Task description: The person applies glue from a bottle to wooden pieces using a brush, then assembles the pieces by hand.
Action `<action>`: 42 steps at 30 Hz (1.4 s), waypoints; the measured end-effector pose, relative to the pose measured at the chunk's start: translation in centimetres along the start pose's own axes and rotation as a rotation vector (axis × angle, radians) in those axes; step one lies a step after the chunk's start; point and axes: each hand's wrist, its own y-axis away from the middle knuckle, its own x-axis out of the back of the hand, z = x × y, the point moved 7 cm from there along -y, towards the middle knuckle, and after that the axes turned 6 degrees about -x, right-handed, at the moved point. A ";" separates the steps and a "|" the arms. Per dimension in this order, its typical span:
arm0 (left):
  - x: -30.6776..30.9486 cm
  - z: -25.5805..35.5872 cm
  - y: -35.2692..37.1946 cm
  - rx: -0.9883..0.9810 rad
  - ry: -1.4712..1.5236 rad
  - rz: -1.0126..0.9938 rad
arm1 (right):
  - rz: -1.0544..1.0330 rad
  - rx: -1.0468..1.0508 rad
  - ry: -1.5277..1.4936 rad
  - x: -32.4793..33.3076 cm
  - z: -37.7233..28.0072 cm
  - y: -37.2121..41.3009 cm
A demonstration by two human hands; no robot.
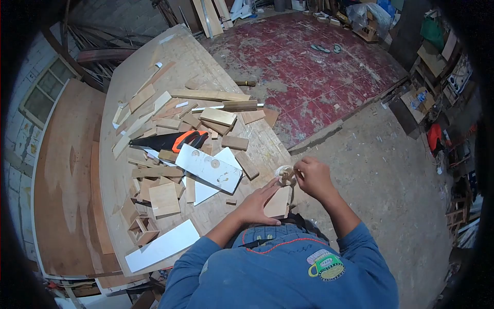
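Observation:
At the table's near right corner, my left hand (pixel 254 207) grips a pale wooden block (pixel 278 202), thumb on the near side and fingers stretched along its far side. The block lies close against my body. Just beyond it sits a small round whitish tub (pixel 283 170) with something brownish inside. My right hand (pixel 313 177) is closed in a pinch at the tub's right side. What its fingertips hold is too small to make out.
Wood offcuts (pixel 235 142) cover much of the plywood table (pixel 267 147). Among them lie an orange-and-black handsaw (pixel 170 140), a white board with round marks (pixel 208 167) and a small wooden box (pixel 143 230). A white panel (pixel 162 246) lies at the near edge.

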 end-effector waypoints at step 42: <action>-0.5 -3.1 9.2 0.226 0.037 0.359 | 0.266 -0.161 -1.162 5.2 1.0 -1.1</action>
